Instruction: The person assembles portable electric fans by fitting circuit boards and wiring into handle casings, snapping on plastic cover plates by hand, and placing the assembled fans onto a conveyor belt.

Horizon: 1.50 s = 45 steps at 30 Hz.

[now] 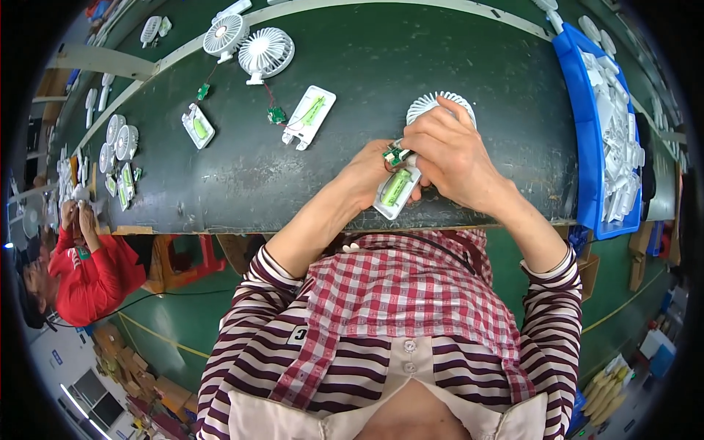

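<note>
In front of me both hands meet over a small fan that is apart. My left hand [364,174] is closed at the left side of a small green circuit board [394,155], its thumb by the board's edge. My right hand [452,155] bends over the board from the right, fingers closed at it; its fingertips are partly hidden. Below the board tilts a white handle shell [397,193] with a green battery cell [397,186] in it; fingertips show at its right edge. The white fan head [440,104] lies just beyond my right hand, partly covered by it.
Two white fan heads [265,53] lie at the back left, wired to circuit boards [276,114] and handle shells with batteries [309,117]. More fan parts [121,143] lie farther left, near a co-worker in red [99,279]. A blue bin [587,139] of white plastic parts stands right.
</note>
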{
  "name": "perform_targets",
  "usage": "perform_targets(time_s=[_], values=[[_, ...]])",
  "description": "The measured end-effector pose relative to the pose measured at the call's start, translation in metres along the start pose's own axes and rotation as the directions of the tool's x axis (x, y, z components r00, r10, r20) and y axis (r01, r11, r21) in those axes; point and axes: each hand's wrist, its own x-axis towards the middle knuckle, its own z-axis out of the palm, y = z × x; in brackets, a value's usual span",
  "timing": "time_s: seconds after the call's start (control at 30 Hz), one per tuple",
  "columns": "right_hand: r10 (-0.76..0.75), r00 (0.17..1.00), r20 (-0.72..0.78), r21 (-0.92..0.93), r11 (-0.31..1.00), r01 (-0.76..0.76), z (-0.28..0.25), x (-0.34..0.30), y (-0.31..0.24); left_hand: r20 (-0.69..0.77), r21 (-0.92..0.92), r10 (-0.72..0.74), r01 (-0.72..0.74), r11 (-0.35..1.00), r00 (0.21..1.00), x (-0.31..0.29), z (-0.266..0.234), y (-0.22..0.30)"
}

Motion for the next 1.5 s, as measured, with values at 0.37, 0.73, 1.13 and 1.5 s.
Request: perform_targets(time_s=[0.37,0.73,1.13,1.5], values=[[-0.078,0.990,-0.114,-0.078,0.995,0.070,0.007,-0.003,0.002,0.063,-0.043,0.028,-0.025,0.999,0.998,0.001,-0.005,-0.001],[0.017,0.994,-0.107,0.066,0.998,-0.010,0.007,-0.010,0.004,0.108,-0.003,-0.003,0.004,1.000,0.994,0.003,-0.004,0.002],[-0.028,0.896,-0.444,-0.231,0.969,-0.084,0.035,-0.040,-0.002,-0.274,-0.104,0.218,-0.254,0.962,0.937,0.001,0.020,-0.001],[-0.016,0.940,-0.340,-0.258,0.963,-0.077,0.026,-0.039,-0.001,-0.302,-0.074,0.207,-0.239,0.968,0.931,0.002,0.022,-0.009]])
